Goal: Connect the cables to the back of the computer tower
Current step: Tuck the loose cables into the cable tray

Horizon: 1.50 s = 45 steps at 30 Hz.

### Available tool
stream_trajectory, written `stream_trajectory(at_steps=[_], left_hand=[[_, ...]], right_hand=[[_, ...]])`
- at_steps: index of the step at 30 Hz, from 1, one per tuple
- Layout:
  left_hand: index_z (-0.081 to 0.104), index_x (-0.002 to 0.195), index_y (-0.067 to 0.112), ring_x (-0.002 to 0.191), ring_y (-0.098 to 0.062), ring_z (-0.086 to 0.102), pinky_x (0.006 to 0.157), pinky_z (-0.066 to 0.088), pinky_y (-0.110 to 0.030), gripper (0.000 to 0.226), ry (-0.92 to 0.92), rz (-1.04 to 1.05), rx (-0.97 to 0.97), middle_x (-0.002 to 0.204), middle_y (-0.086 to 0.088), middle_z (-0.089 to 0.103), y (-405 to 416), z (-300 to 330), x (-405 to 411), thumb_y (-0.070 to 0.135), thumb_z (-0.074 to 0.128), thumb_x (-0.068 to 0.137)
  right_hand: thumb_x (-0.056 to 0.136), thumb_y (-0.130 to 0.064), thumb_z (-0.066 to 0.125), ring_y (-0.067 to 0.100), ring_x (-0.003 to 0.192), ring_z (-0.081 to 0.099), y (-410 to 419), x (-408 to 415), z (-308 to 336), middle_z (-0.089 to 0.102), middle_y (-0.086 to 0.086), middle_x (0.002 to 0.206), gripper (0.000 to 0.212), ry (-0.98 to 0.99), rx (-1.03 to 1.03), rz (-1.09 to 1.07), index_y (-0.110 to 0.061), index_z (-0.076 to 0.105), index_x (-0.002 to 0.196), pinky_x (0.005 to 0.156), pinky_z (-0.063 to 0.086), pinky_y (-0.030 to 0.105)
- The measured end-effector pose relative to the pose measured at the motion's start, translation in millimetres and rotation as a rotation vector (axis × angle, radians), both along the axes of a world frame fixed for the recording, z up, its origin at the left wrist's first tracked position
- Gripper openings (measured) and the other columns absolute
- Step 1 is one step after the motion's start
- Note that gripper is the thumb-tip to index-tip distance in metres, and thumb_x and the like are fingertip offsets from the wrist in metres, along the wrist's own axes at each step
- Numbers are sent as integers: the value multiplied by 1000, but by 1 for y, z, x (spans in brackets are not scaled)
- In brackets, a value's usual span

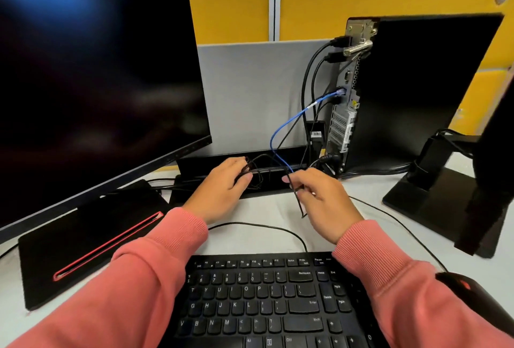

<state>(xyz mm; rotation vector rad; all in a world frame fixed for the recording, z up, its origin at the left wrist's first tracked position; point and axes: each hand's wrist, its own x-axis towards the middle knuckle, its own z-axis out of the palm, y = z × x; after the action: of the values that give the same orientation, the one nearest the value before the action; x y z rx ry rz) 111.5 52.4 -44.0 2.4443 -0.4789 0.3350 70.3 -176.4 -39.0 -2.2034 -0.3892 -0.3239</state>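
The black computer tower (417, 91) stands upright at the right, its rear panel facing left. Black cables (308, 83) and a blue network cable (289, 122) are plugged into that panel. In front of it, over a black cable tray, my left hand (222, 189) grips a bundle of thin black cables (264, 171). My right hand (319, 194) pinches the other end of the same bundle, and a loop of it hangs below the fingers. Both hands sit left of and below the tower's rear panel.
A large dark monitor (91, 83) fills the left, on a black base with a red slot (105, 247). A black keyboard (264, 303) lies near me, a mouse (472, 294) at the right. A second monitor stand (445, 203) sits right of the tower. A grey partition (250, 91) is behind.
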Motion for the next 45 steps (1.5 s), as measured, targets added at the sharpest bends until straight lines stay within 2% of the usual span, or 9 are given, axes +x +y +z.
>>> stream_trajectory(at_steps=[5,10,13,16,21,24,34,42,45], left_hand=[[55,121,17,130,-22,52,108,44,-43,30,-82,87,117,148,4,49,-12,4,6,39,37,109],[52,98,18,93,-29,68,86,53,-54,37,3,78,-229,96,-7,69,-17,6,23,52,37,101],[54,101,17,98,-19,72,92,53,-54,34,49,25,-359,104,-10,73,-11,-3,32,49,42,100],[51,95,21,93,-29,69,88,52,-54,27,60,8,-358,97,-14,71,-5,-15,33,47,47,101],[47,109,32,79,-20,61,80,53,-46,3,49,-35,-116,84,4,64,1,-35,42,33,47,106],[44,122,37,84,-25,62,81,52,-50,16,51,-8,-60,92,0,66,0,-37,45,35,45,106],[48,122,33,87,-29,63,77,54,-46,16,47,100,65,94,-1,68,6,-37,46,35,41,107],[47,116,31,87,-26,63,75,54,-45,14,-78,92,94,96,5,65,6,-35,47,23,47,105],[48,118,29,84,-27,61,74,52,-45,22,-69,102,114,94,3,61,6,-35,47,14,49,103]], right_hand=[[92,-19,44,5,92,60,20,6,24,64,-6,95,31,-124,273,-22,-19,72,105,81,44,21],[100,-34,45,7,82,58,22,9,30,64,-10,98,23,-203,386,-42,-32,63,114,76,48,27],[99,-21,55,10,83,61,19,18,22,66,-9,93,16,-249,215,-52,-26,70,105,76,51,31],[95,-12,63,6,81,61,13,28,7,67,-11,84,16,-203,10,-88,-23,71,88,75,51,31],[101,-19,55,9,81,64,13,32,2,70,-7,87,19,-79,200,-58,-29,70,106,75,52,27],[102,-29,56,9,82,66,20,43,5,71,-8,86,18,-38,203,-26,-28,72,109,76,52,24],[82,-6,73,2,63,56,29,69,-12,62,-10,70,30,98,-413,14,-32,68,69,60,38,9],[88,-20,70,0,66,53,42,65,-14,56,-17,86,65,-123,-332,-5,-44,40,140,67,41,21],[91,-18,67,-5,71,49,40,67,-19,51,-21,84,52,-220,-402,36,-35,54,139,70,47,23]])
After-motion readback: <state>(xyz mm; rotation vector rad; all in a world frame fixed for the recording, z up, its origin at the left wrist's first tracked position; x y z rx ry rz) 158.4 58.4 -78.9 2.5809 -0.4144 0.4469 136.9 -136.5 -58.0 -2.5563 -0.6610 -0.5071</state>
